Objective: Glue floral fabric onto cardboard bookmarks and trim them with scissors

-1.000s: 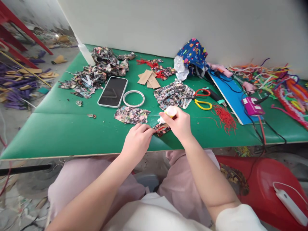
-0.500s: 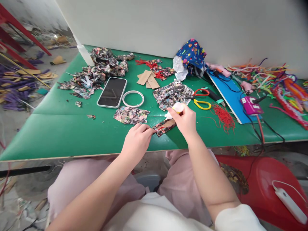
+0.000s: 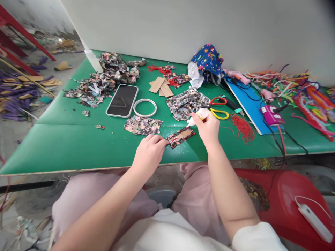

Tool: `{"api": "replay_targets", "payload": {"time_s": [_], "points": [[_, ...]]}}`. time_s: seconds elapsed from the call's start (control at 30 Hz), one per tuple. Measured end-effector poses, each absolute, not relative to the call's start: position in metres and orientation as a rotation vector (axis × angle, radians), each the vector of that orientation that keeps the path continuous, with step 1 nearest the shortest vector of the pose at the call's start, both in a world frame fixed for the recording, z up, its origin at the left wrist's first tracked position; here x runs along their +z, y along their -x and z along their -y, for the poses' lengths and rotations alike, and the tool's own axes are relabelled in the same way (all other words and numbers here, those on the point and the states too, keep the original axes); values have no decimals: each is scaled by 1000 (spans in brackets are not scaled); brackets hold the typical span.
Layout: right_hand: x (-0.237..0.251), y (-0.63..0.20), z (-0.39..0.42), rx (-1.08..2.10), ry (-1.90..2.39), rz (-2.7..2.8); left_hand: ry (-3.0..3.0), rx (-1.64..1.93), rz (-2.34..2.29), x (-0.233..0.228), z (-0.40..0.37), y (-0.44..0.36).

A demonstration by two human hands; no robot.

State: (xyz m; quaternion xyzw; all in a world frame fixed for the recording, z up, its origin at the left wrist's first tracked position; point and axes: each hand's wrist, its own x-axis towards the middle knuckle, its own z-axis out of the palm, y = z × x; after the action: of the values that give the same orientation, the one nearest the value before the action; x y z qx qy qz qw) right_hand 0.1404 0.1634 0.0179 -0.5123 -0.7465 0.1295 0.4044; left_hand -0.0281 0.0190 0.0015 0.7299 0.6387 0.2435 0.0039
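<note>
My left hand (image 3: pixel 149 151) pinches the left end of a small cardboard strip wrapped in dark floral fabric (image 3: pixel 180 137). Bare brown card shows along the strip's middle, with a bit of red cord near its left end. My right hand (image 3: pixel 210 130) is closed round a small white squeeze bottle with some yellow on it (image 3: pixel 192 121). The bottle is tilted, its tip down by the strip's upper right edge. Left of the strip lies a loose floral fabric piece (image 3: pixel 143 125). Gathered floral fabric (image 3: pixel 183 104) lies beyond, with red-and-yellow-handled scissors (image 3: pixel 220 114) beside it.
On the green table (image 3: pixel 78 146) lie a phone (image 3: pixel 122 101), a white ring (image 3: pixel 144 115), cardboard pieces (image 3: pixel 161 86) and a heap of floral scraps (image 3: pixel 112 75). Red cords (image 3: pixel 242 127), a blue board (image 3: pixel 246 104) and a wired magenta box (image 3: pixel 272 115) are at right.
My right hand has moved a little right with the bottle, lifting its tip toward the strip's upper right corner and uncovering more of the strip. My left hand stays put.
</note>
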Motion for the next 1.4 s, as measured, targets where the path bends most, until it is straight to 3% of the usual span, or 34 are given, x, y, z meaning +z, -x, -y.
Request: {"api": "replay_targets", "payload": {"time_s": [1.4], "points": [[15,-128,-146,440,1230,1866,-2260,753,-2000,0,-19,28]]}}
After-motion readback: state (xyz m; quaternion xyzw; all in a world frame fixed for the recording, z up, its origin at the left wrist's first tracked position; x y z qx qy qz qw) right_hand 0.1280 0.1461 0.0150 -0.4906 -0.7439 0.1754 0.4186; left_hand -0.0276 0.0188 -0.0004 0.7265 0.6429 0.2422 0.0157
